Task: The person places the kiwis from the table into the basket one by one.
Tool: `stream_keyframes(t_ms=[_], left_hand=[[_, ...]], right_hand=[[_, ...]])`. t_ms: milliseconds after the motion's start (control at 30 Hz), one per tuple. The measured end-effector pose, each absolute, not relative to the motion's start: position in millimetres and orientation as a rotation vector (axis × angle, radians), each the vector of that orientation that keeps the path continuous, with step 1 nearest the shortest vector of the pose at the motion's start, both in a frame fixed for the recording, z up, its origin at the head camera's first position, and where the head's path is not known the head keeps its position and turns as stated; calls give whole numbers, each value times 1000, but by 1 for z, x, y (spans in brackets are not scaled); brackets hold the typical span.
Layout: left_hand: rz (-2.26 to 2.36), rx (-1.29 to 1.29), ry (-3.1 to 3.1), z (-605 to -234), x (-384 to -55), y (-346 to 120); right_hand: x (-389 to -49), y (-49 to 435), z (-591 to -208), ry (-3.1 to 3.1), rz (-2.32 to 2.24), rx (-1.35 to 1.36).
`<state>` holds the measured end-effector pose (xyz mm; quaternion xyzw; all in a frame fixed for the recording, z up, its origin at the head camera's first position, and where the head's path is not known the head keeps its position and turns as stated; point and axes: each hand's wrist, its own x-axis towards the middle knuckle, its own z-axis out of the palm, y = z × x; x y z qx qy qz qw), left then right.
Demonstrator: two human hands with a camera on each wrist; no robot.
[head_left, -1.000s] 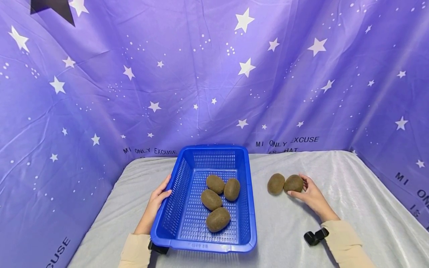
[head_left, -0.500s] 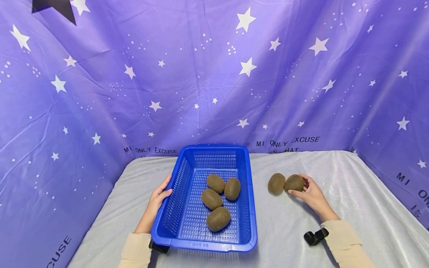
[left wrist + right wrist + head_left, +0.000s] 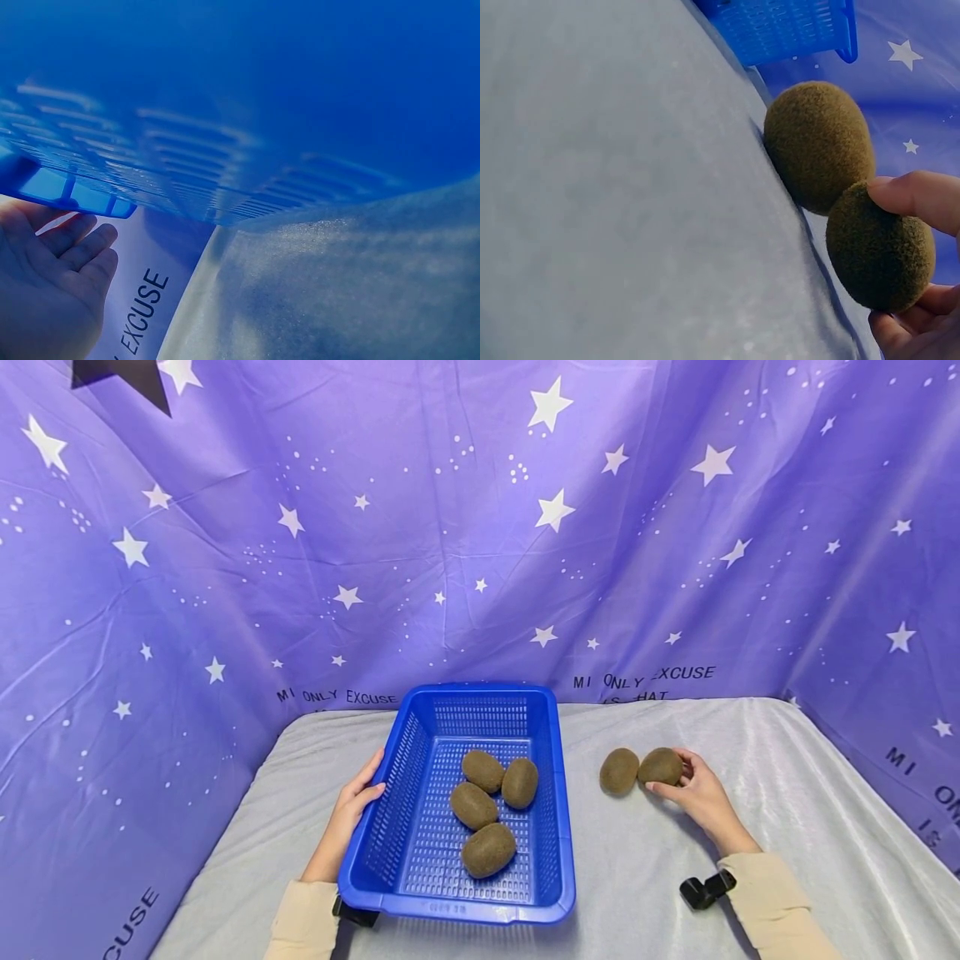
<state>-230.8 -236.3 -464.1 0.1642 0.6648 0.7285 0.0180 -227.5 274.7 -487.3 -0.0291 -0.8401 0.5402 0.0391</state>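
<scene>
In the head view, a blue plastic basket [image 3: 564, 852] with slotted walls stands on the cloth. Several brown, fuzzy kiwis [image 3: 488, 851] lie inside it. My left hand [image 3: 348, 810] holds its left rim; the left wrist view shows the curled fingers [image 3: 94, 247] under the rim. To the right of the basket, my right hand [image 3: 701, 797] pinches a kiwi [image 3: 661, 768] between thumb and fingers. Another kiwi [image 3: 619, 772] lies against it on its left. Up close in the right wrist view, the thumb presses one side of the held kiwi [image 3: 881, 251].
A pale grey cloth [image 3: 622, 877] covers the table. Purple curtains [image 3: 480, 527] with white stars hang behind it and along both sides. A small black wrist camera [image 3: 707, 890] sits by the right sleeve.
The kiwi in my right hand has shifted very slightly to the right and up. My left hand and the basket stay where they were.
</scene>
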Motion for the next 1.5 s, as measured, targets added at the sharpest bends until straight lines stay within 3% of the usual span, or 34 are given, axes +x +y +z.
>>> stream_keyframes(t_ms=[1500], left_hand=[[2258, 522, 2080, -463, -229, -236]], right_hand=[[-214, 223, -433, -2487, 1621, 280]])
